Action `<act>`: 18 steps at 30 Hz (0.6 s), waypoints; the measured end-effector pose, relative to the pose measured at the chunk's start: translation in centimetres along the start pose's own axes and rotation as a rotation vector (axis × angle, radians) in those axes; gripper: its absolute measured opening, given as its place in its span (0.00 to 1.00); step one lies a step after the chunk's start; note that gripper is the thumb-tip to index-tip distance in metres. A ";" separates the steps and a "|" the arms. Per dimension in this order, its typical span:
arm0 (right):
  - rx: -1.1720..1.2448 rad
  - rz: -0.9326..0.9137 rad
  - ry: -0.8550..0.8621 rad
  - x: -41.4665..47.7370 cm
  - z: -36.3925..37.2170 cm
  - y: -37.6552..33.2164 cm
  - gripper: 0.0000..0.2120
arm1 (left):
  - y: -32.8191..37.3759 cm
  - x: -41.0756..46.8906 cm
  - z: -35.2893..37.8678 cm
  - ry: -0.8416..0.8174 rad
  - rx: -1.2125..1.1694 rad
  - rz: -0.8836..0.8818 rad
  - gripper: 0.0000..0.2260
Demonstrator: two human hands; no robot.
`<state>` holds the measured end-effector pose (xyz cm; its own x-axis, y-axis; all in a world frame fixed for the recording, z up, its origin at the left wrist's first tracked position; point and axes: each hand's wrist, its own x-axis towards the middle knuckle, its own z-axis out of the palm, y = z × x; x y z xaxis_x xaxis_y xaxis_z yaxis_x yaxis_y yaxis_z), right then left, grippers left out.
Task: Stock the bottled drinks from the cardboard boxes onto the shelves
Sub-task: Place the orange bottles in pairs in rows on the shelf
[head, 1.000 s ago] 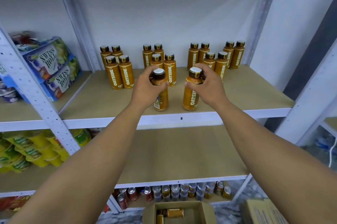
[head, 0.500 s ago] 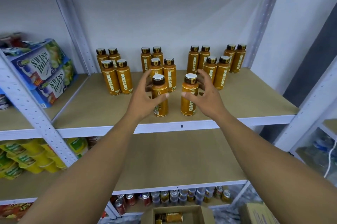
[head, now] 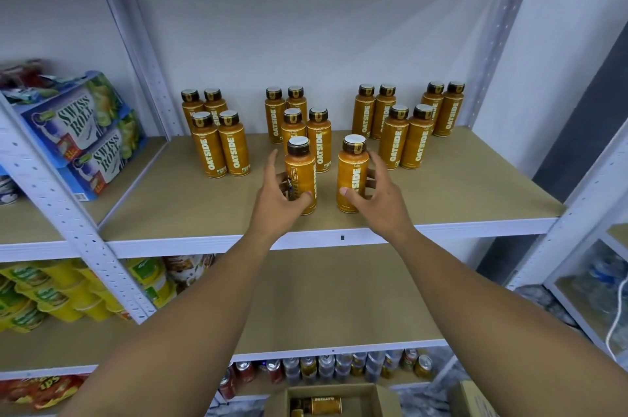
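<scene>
Head view: left hand (head: pixel 274 204) and right hand (head: pixel 385 204), grips wide, flank upright bottles (head: pixel 352 172), caps up.

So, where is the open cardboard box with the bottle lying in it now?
The open cardboard box sits at the bottom centre of the head view, below the row of cans, with a second box to its right.

We're seeing matt wood-look shelf boards (head: pixel 458 192), white painted metal uprights (head: pixel 64 199), smooth slightly shiny bottles (head: pixel 234 151), dull brown cardboard box (head: pixel 384 399).
</scene>
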<state>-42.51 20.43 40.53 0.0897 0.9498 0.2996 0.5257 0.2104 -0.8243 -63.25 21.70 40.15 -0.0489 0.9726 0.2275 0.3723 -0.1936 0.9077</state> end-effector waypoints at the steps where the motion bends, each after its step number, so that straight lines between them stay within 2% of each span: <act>1: -0.006 0.005 -0.010 0.0 0.1 0.1 0.45 | 0.0 0.0 0.1 0.001 -0.002 -0.004 0.50; 4: -0.018 0.037 -0.049 -0.1 0.4 0.8 0.46 | 0.0 -0.1 0.6 0.038 0.029 -0.011 0.52; 7: -0.022 0.042 -0.061 0.1 0.4 1.1 0.45 | -0.2 -0.1 1.0 0.076 0.061 0.001 0.51; 13: -0.068 0.035 -0.081 1.0 0.6 1.1 0.46 | -0.1 0.2 0.8 0.044 0.088 -0.004 0.50; 18: -0.008 0.053 -0.048 0.7 1.1 1.9 0.50 | -0.5 0.0 0.6 0.063 0.083 -0.031 0.52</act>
<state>-42.36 21.70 38.67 0.0764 0.9696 0.2323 0.5284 0.1582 -0.8341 -62.93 21.90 39.49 -0.1185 0.9673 0.2241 0.4452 -0.1499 0.8828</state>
